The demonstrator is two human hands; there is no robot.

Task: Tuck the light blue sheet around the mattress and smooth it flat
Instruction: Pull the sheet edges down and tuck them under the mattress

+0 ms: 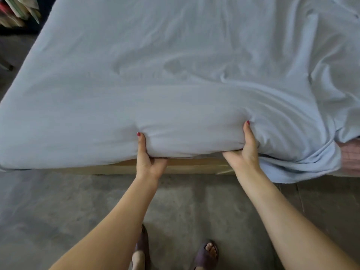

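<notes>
The left hand and right hand grip the light blue sheet over the mattress edge (fingers curled under) — left part tucked, lower-right corner bunched, wrinkles remain.

No text, label, brand, number or sign can be read anywhere in the head view. The stack of pale, coloured-edged flat items in the top left corner may carry print, but it is too blurred and too far off to tell.
</notes>
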